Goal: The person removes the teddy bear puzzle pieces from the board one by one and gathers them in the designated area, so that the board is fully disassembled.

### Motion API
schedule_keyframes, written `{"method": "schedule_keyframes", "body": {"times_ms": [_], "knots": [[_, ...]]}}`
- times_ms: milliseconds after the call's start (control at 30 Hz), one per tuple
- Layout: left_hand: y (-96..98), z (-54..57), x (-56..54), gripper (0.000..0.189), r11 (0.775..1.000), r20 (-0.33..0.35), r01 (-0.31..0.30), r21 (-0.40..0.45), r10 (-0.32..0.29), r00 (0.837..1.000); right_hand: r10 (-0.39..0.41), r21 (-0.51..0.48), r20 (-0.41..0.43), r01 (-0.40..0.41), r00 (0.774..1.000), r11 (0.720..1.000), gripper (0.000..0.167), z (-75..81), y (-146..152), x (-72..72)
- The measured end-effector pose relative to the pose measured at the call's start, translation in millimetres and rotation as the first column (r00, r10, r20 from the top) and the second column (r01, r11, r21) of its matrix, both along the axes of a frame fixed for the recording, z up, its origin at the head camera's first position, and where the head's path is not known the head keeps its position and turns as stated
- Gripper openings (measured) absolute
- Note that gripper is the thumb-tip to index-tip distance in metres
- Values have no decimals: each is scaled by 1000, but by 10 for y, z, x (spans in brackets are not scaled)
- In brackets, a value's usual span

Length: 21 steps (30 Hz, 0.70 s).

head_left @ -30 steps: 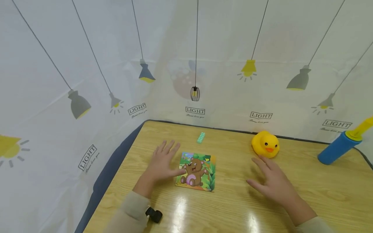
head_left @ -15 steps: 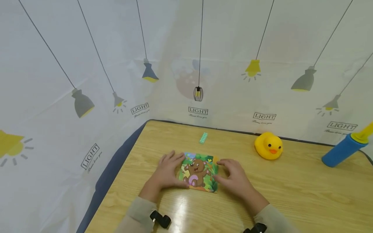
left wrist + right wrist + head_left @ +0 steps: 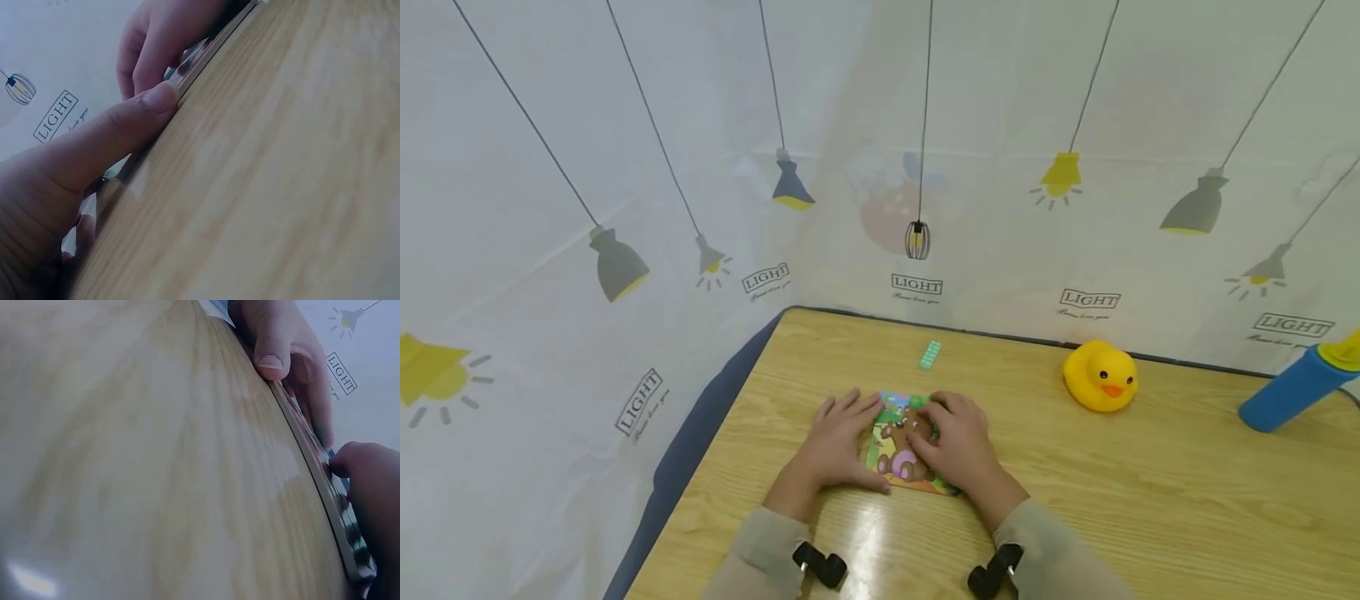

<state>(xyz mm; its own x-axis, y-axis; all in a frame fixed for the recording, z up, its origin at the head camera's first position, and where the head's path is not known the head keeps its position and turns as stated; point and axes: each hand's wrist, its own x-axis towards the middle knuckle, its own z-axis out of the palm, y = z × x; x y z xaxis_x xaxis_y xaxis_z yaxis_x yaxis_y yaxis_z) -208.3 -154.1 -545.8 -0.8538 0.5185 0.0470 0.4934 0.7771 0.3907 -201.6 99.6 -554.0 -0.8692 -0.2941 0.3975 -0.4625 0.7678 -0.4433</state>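
Observation:
A flat square picture board [image 3: 902, 463] with a brown cartoon bear lies on the table. My left hand [image 3: 837, 446] holds its left side, fingertips at the back corner and thumb along the front corner. In the left wrist view the thumb [image 3: 134, 112] presses on the board's edge. My right hand [image 3: 958, 437] reaches over the right part of the picture with bent fingers, their tips on its surface. In the right wrist view that hand's thumb [image 3: 350, 459] touches the top of the board [image 3: 315, 465]. Whether it pinches a piece is hidden.
A small mint-green strip [image 3: 930, 355] lies behind the board. Farther right sit a yellow rubber duck [image 3: 1101, 377] and a blue hand pump [image 3: 1288, 392] with a yellow top. A white curtain printed with lamps [image 3: 917, 167] stands along the table's back and left edges.
My right hand has moved left from beside the duck onto the board's right part, its fingers bending. My left hand has come in against the board's left side.

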Motion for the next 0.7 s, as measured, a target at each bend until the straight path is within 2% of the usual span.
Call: {"method": "schedule_keyframes", "body": {"times_ms": [133,333,700], "knots": [[8,-7,-2,136,1000,3,1,-2,-1,1000,-31,43,66,29,997,999,37,30,-118,-80],[0,6,-1,136,1000,6,0,-14,0,1000,-78,81,155,66,985,995,46,92,-240,-155],[-5,-18,-26,135,1000,-8,12,-13,-12,1000,-118,102,263,94,957,990,49,254,-302,-152]]}}
